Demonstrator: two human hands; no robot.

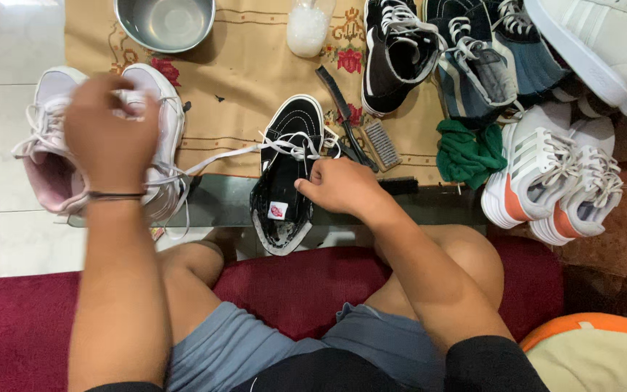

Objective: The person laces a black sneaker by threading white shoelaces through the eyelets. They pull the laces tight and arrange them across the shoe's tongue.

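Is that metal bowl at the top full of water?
No, the metal bowl looks empty, with only its bare shiny bottom showing.

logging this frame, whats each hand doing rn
left hand: closed on the white lace, pulling it out.
right hand: closed on the black sneaker.

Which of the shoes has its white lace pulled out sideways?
The black high-top shoe under the right hand. Its white lace stretches toward the left hand; the other shoes' laces stay on them.
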